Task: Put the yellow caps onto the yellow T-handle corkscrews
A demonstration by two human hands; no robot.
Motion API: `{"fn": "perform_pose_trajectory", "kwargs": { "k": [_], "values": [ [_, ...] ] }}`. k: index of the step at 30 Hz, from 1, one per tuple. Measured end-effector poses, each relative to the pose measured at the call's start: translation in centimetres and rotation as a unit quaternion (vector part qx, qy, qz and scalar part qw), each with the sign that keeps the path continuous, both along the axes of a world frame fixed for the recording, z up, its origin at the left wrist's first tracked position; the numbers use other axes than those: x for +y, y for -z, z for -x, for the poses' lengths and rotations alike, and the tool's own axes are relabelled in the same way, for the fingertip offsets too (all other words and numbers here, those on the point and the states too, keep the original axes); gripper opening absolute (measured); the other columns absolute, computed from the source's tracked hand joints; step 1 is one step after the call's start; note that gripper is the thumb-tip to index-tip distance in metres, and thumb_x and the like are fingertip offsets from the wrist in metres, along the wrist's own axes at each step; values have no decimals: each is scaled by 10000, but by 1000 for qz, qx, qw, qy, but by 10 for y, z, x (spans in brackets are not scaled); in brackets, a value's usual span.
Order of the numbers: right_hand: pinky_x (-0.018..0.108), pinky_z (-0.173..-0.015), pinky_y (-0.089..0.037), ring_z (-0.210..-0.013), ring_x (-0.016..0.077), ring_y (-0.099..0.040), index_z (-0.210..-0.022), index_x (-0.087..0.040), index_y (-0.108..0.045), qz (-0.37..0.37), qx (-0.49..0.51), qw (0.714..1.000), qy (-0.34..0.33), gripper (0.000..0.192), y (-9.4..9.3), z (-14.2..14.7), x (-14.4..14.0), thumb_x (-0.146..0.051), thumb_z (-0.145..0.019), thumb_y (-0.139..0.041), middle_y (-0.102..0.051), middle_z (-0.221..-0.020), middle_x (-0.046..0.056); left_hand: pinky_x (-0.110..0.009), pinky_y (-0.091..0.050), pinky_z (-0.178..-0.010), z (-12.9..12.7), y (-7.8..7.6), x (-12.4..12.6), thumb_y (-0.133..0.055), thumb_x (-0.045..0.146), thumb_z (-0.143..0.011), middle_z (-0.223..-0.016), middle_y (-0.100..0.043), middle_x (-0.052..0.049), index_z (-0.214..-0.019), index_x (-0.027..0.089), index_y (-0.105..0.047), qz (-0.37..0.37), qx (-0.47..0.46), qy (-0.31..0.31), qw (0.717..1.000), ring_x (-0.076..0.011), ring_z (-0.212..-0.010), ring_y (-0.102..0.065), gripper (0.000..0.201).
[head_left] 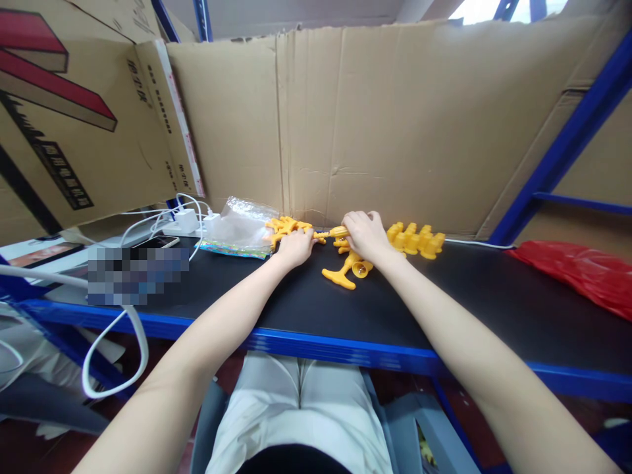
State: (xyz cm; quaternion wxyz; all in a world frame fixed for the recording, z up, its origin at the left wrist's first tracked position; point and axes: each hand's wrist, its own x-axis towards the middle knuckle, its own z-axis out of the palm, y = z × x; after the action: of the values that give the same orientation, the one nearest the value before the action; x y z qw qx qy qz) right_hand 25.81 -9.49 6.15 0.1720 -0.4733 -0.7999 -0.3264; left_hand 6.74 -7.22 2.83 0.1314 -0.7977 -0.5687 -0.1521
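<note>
My left hand (296,248) is closed around one end of a thin yellow plastic rod (322,234). My right hand (366,236) grips a yellow ridged sleeve (338,232) at the rod's other end; whether the two parts are joined is too small to tell. Several yellow T-handled pieces (286,225) lie heaped behind my left hand. Below my right hand a yellow T-handle (339,278) rests on the black shelf, next to a yellow cup (362,268) lying on its side. Upright yellow stepped cups (415,239) stand grouped to the right of that hand.
A clear plastic bag (247,224) lies left of the heap. White chargers and cables (186,220) sit farther left, near a blurred-out patch. A cardboard panel (395,131) closes off the back. On the right lies red plastic (577,270). A blue rail (340,349) forms the front edge.
</note>
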Motion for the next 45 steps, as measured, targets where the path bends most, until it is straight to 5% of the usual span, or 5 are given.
{"fn": "perform_pose_trajectory", "kwargs": {
  "k": [16,27,32,38,45],
  "values": [
    [367,-755,-354,-938,275,-514,-979,-150,-566,0,180,981,70,308,14,-29,24,-402,-903,-406,-592,-981,132,-363,-417,-842,18,-2,11,-399,431,-911,-1090,-550,-110,-1124,224,-622,-92,-106,-17,990,-247,-979,-555,371],
    [357,-743,-393,-909,256,-518,-971,-160,-614,23,145,988,55,353,43,-26,35,-434,-895,-405,-544,-1015,133,-326,-451,-851,22,4,21,-482,219,-845,-987,-688,-64,-1099,201,-634,-61,-233,15,970,-208,-930,-621,297],
    [331,-703,-411,-872,234,-565,-1073,-169,-575,64,156,984,54,342,41,-19,30,-411,-903,-402,-538,-1114,120,-393,-370,-1008,25,10,27,-508,374,-855,-1241,-577,-127,-1313,168,-465,-64,-211,67,973,-237,-1161,-510,504],
    [328,-647,-412,-845,237,-602,-1083,-185,-558,90,154,982,60,325,39,-19,26,-411,-905,-406,-555,-1115,106,-558,-256,-1046,20,20,25,-362,392,-912,-1378,-447,-134,-1429,228,-269,24,-147,2,989,-289,-1291,-362,550],
    [311,-633,-393,-824,222,-611,-1038,-196,-560,96,147,983,58,284,38,-19,26,-404,-906,-419,-573,-1078,92,-556,-277,-1026,22,26,33,-349,253,-882,-1371,-427,-87,-1387,339,-343,82,-103,-12,991,-278,-1301,-333,513]
  ]
}}
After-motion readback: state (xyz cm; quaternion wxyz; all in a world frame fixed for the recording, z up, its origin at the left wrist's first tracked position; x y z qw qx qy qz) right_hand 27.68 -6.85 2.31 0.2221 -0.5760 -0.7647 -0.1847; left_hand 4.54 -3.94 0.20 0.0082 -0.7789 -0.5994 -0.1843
